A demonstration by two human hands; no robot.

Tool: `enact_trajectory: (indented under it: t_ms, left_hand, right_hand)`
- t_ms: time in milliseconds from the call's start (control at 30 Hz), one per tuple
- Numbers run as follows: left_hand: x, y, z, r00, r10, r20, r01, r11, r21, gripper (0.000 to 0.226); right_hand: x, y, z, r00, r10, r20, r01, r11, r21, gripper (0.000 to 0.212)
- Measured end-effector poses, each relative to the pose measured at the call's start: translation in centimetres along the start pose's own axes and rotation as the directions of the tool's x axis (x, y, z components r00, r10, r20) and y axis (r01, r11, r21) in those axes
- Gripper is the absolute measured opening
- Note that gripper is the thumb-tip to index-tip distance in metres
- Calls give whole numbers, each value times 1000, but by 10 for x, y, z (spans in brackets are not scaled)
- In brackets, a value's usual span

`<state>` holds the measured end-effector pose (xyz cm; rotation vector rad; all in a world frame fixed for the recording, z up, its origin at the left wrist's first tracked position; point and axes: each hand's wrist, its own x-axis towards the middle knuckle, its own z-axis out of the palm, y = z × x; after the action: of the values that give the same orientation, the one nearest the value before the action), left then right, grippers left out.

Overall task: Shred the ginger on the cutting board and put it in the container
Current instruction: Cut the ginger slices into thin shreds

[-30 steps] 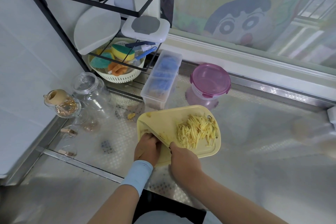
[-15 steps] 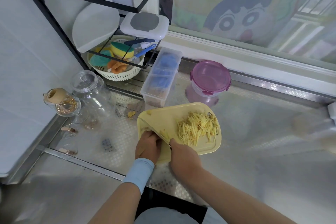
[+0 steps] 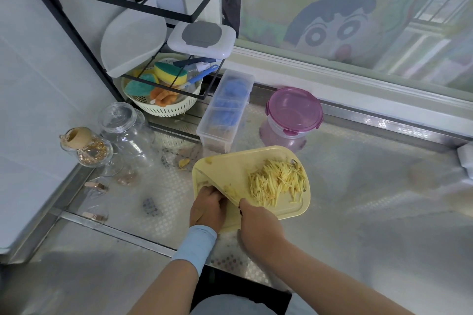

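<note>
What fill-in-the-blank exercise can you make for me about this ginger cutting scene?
The shredded ginger lies on the ____ cutting board.
The right hand grips a ____.
The left hand has a ____ sleeve at its wrist.
Missing words: yellow; knife; blue.

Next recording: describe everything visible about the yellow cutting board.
The cutting board is pale yellow, plastic-looking, with rounded corners and a grooved rim. It lies flat on the metal-looking counter, just before the pink-lidded container. A pile of shredded ginger sits on its right half. The left hand rests on its near-left part, and the knife gripped by the right hand meets its surface there.
</note>
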<state>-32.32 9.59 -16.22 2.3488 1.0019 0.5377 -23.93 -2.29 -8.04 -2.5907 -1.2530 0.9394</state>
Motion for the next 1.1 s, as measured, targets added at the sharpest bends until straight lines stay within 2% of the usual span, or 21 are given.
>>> enact_trajectory:
  t_ms: [100,200,267,367,467,567,667,867,1100]
  left_hand:
    - [0,-3,2,1000,23,0,-23,999,25,12]
    - [0,-4,2,999,47,-11,-46,999,16,29]
    - [0,-5,2,998,54,-21,-54,998,13,32]
    - [1,-5,1,999,41,-12,-41,999,24,28]
    - [2,-1,-3,999,54,7,-54,998,29,10]
    - [3,0,-4,998,55,0,-55,998,23,20]
    - [3,-1,-3,998,54,16,-55,998,34,9]
    - [2,-4,-2,997,-8,77,7,1000,16,11]
    - [2,1,-4,997,75,12,-76,995,65,8]
  right_hand:
    - [-3,1,2,1000,12,-2,-12,1000,11,21]
    - [1,0,2,1000,9,-1,-9,1000,2,21]
    - [7,-2,1,1000,0,-4,0,1000,-11,22]
    - [14,-7,0,1000,-4,-16,3,1000,-16,22]
    - [12,-6,0,1000,-8,-13,8,1000,-23,22]
    - [6,0,1,1000,-19,-13,18,1000,-25,21]
    - [5,4,3,1000,-3,-15,3,1000,-21,21]
    - [10,3,5,1000,-9,-17,8,1000,-27,21]
    - [-2,6,4,1000,-4,-13,4,1000,22,19]
